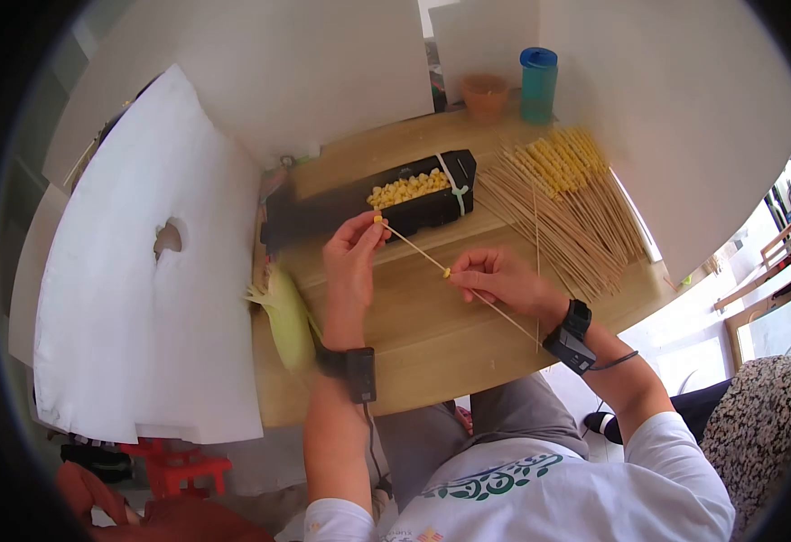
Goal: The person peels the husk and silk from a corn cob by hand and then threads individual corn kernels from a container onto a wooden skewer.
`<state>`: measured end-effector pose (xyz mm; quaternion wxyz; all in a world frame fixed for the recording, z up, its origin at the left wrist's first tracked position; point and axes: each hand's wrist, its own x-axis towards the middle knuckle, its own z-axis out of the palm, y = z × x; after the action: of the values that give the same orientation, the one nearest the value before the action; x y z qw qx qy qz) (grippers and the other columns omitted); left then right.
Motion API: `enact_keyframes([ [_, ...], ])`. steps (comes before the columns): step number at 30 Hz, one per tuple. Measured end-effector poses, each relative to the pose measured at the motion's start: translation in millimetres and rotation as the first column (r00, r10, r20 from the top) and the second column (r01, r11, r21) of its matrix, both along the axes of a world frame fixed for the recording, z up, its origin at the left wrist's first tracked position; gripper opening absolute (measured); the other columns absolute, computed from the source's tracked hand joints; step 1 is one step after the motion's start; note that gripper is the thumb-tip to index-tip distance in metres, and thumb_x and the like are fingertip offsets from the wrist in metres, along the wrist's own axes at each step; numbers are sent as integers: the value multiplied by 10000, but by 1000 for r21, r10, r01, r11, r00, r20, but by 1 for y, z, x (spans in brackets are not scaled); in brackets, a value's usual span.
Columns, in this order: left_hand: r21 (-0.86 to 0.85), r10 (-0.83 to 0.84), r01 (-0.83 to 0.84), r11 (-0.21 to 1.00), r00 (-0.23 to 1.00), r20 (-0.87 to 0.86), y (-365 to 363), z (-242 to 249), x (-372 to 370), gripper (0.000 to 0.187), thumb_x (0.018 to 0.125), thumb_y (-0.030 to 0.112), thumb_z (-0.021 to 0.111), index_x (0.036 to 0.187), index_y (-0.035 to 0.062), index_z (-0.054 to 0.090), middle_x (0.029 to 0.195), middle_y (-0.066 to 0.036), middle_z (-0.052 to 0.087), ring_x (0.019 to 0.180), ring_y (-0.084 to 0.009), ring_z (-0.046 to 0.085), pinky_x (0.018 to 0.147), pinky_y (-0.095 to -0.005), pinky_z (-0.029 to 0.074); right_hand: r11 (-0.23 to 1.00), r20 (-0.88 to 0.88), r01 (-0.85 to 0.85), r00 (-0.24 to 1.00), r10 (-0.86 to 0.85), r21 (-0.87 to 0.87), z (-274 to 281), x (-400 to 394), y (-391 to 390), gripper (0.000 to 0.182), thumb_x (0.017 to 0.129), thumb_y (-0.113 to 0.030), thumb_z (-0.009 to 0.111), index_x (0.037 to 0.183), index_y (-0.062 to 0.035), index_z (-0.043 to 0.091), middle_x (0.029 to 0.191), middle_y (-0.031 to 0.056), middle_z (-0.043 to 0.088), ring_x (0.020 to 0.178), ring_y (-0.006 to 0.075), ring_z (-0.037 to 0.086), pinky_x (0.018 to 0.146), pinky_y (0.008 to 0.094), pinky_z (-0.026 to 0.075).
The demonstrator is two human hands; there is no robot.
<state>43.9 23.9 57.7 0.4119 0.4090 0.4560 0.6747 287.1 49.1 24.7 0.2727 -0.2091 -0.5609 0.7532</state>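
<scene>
Between thumb and fingertips, my left hand [352, 253] pinches a yellow corn kernel [378, 219] at the tip of a thin wooden skewer [416, 249]. My right hand [499, 278] grips that same skewer lower down, just beside a second yellow piece [447, 273] on the stick. The skewer slants from upper left to lower right over the table. Beyond my hands lies a black container [427, 214] with many loose corn kernels [407, 190] in it. A pile of bare skewers [567, 230] lies to the right, and skewers threaded with corn [553, 163] sit at its far end.
An ear of corn [289, 327] lies left of my left forearm. A teal bottle [538, 90] and an orange pot [485, 96] stand at the back. White panels [143, 298] border the wooden table [395, 348]. Another person's patterned clothing [768, 425] shows at right.
</scene>
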Motion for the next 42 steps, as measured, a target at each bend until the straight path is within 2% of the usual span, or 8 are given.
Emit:
enact_keyframes([
  [4, 18, 43, -43, 999, 999, 4, 0, 1, 5, 217, 866, 38, 677, 1071, -29, 654, 948, -80, 686, 821, -131, 641, 748, -237, 496, 1000, -7, -1, 1000, 1, 20, 5, -1, 2, 139, 928, -193, 633, 955, -58, 648, 677, -10, 610, 501, 2, 428, 444, 161, 305],
  [18, -16, 20, -21, 1000, 999, -40, -3, -1, 1, 212, 874, 25, 657, 1082, -19, 653, 967, -88, 686, 845, -139, 647, 760, -242, 507, 999, -17, 12, 1000, -13, -34, -1, -4, 3, 133, 921, -185, 640, 947, -55, 645, 664, -11, 602, 485, 4, 429, 425, 166, 292],
  [23, 52, 104, -95, 994, 971, -214, -4, 5, 10, 183, 874, 23, 659, 1054, -9, 671, 929, -82, 689, 838, -137, 656, 764, -237, 509, 999, 8, 4, 1000, -4, -32, 5, -1, 4, 124, 922, -178, 635, 933, -55, 643, 659, -10, 596, 482, 3, 430, 422, 166, 292],
  [27, 106, 116, -92, 990, 962, -248, -1, -3, 11, 177, 877, 13, 653, 1051, -7, 675, 911, -74, 687, 839, -124, 654, 762, -234, 513, 999, 6, 10, 1000, -10, -41, 2, 0, 3, 118, 924, -169, 632, 934, -52, 636, 658, -9, 587, 481, 6, 428, 423, 163, 290],
  [30, 145, 192, -147, 979, 905, -379, -4, 1, 16, 166, 881, 3, 644, 1043, -11, 675, 916, -58, 681, 840, -111, 649, 762, -227, 514, 999, -22, -6, 1000, 5, -51, 2, 0, 4, 113, 924, -161, 631, 946, -50, 631, 659, -5, 582, 484, 8, 434, 426, 160, 293],
  [32, 245, 340, -240, 939, 746, -573, -6, 2, 21, 159, 876, -11, 640, 1030, -10, 678, 912, -46, 677, 818, -101, 640, 746, -223, 506, 998, -28, -12, 1000, 10, -67, 2, 0, 4, 115, 922, -161, 634, 948, -49, 632, 659, -5, 581, 486, 9, 436, 427, 160, 296],
  [38, 401, 461, -239, 884, 578, -673, -9, 5, 27, 171, 850, -46, 638, 1010, -5, 685, 885, -45, 668, 776, -92, 612, 703, -229, 490, 994, -63, -24, 998, 17, -102, -1, -1, 3, 113, 916, -151, 639, 948, -44, 630, 656, -5, 577, 484, 11, 435, 429, 160, 302],
  [42, 400, 460, -238, 885, 578, -674, -7, 2, 27, 160, 853, -47, 637, 999, -5, 687, 888, -49, 667, 778, -95, 609, 701, -231, 490, 992, -63, -25, 998, 18, -120, 1, 1, 5, 114, 916, -150, 639, 946, -40, 628, 653, -5, 574, 483, 16, 435, 429, 162, 300],
])
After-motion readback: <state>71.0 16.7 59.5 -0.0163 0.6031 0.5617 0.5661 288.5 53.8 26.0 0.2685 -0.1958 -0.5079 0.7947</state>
